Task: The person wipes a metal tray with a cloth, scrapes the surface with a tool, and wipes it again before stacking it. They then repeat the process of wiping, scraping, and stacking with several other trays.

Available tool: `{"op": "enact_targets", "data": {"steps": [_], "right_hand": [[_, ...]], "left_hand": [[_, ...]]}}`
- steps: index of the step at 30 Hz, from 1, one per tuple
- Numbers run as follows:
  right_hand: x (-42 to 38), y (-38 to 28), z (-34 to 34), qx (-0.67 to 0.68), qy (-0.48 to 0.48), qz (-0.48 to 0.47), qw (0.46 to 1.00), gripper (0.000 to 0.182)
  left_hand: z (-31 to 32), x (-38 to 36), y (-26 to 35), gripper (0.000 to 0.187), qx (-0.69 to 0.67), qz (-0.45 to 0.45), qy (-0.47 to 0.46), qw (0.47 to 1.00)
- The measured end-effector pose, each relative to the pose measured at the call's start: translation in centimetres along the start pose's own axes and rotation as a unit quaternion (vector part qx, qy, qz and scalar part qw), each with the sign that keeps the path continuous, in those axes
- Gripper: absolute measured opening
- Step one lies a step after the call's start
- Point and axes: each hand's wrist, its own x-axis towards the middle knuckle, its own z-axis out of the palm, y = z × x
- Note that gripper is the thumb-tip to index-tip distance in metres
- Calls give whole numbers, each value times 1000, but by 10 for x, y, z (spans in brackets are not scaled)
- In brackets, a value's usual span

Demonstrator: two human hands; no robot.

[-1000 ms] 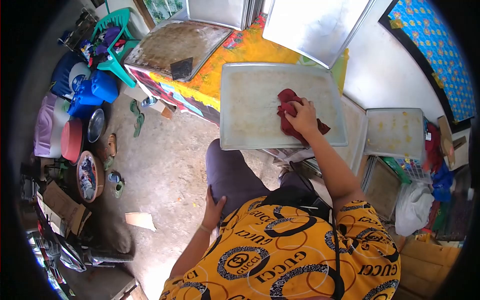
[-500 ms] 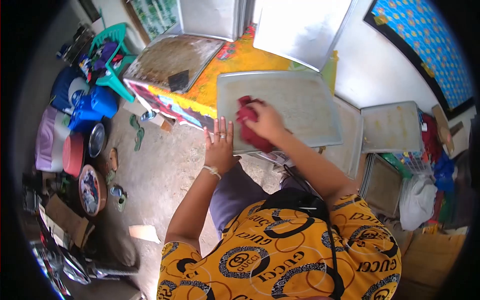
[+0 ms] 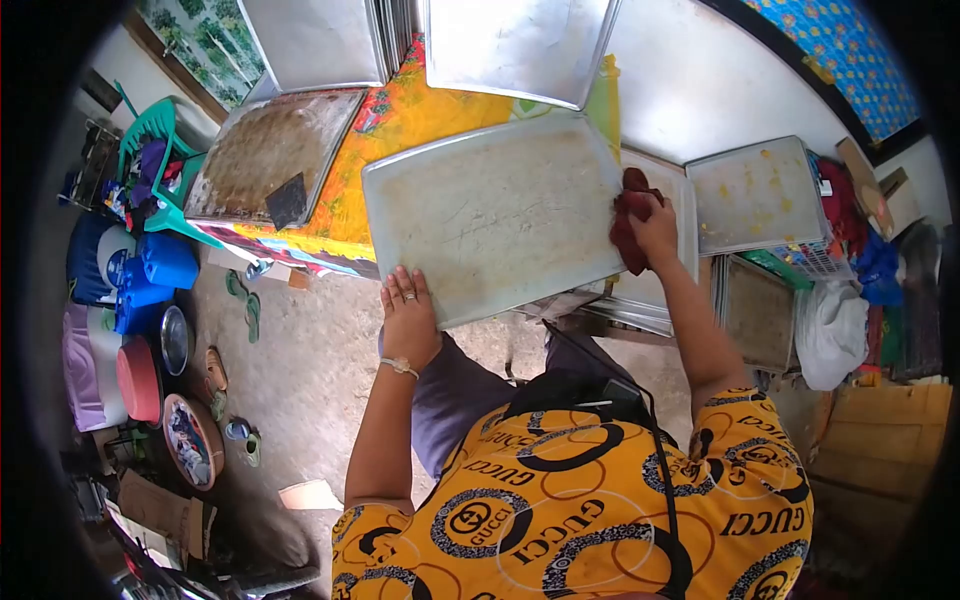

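A flat grey metal tray (image 3: 500,215) with a thin raised rim and scratches on its surface lies in front of me, partly over the table. My left hand (image 3: 410,315) rests at the tray's near left corner, fingers spread and pointing forward, a ring on one of them. At the right edge of the tray my right hand (image 3: 655,232) is closed on a dark red cloth (image 3: 630,225), which bunches up and hangs over the rim.
A rusty tray (image 3: 270,150) with a black scraper-like piece lies on the yellow table cover (image 3: 430,110). Upright trays (image 3: 520,45) stand behind. A stained tray (image 3: 755,195) sits at right; a green chair (image 3: 150,130) and blue containers (image 3: 168,260) stand left.
My right hand has moved the red cloth from the tray's left part to its right edge. My left hand stays at the near left corner. The view has shifted, and the tray appears turned slightly.
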Motion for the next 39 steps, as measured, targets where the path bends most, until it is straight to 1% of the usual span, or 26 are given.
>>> {"op": "enact_targets", "data": {"steps": [2, 5, 6, 8, 9, 10, 12, 13, 14, 15, 17, 18, 20, 21, 23, 24, 27, 29, 31, 32, 33, 34, 36, 39], "right_hand": [[6, 0, -15, -21, -31, 70, 997, 41], [17, -33, -34, -40, -23, 55, 997, 44], [20, -49, -36, -9, -17, 5, 1000, 44], [8, -82, -30, 51, -19, -85, 995, 45], [-3, -104, -24, 77, -46, -120, 989, 46], [-15, -129, -17, 59, -88, -136, 985, 47], [-34, -150, 17, 157, -151, -236, 947, 52], [-41, -160, 33, 185, -222, -256, 922, 57], [-50, -166, 50, 145, -201, -298, 922, 59], [-49, -174, 56, 142, -182, -319, 919, 59], [-35, -186, 69, 153, -235, -345, 895, 57], [-28, -189, 77, 146, -240, -352, 893, 55], [-9, -193, 91, 134, -244, -361, 890, 52], [1, -194, 98, 130, -234, -346, 899, 50], [30, -197, 112, 123, -211, -320, 916, 47], [45, -195, 118, 130, -193, -325, 917, 44], [79, -176, 126, 129, -174, -311, 925, 42], [100, -155, 129, 127, -141, -289, 938, 42], [121, -131, 120, 112, -143, -243, 953, 42], [132, -116, 119, 115, -121, -223, 960, 42], [140, -105, 107, 116, -132, -202, 964, 41], [151, -89, 108, 104, -110, -184, 971, 40], [164, -67, 96, 66, -109, -156, 979, 39], [155, -54, 84, 42, -117, -113, 986, 39]], "left_hand": [[2, 2, 2, 79, -3, 0, -14, 1000], [-19, 4, 7, 82, -9, -28, -52, 998], [-26, 4, 14, 83, -16, -44, -71, 996], [-24, 13, 30, 80, -43, 37, -38, 998], [-21, 18, 38, 78, -54, 81, -23, 995], [-11, 23, 53, 80, -44, 81, 8, 996], [23, 34, 77, 84, -24, 86, 75, 993], [38, 38, 76, 64, 21, 95, 62, 993], [39, 35, 74, 59, -36, 110, 98, 988], [36, 34, 69, 55, -93, 126, 133, 979], [25, 36, 64, 53, -60, 108, 22, 992], [20, 37, 64, 52, -43, 100, -36, 993], [23, 40, 65, 58, -21, 98, 11, 995], [23, 40, 66, 61, -8, 99, 35, 994], [20, 40, 68, 70, -41, 83, 43, 995], [18, 40, 69, 74, -57, 73, 45, 995], [15, 39, 71, 85, -49, 59, 22, 997], [19, 39, 71, 85, -25, 59, 32, 997], [19, 39, 72, 84, -16, 59, 35, 998], [17, 39, 72, 84, -19, 59, 32, 998], [15, 39, 72, 84, -22, 57, 28, 998], [12, 39, 73, 78, -29, 57, 21, 998], [7, 39, 74, 68, -44, 55, 6, 998], [11, 39, 73, 81, -9, 43, 26, 999]]}}
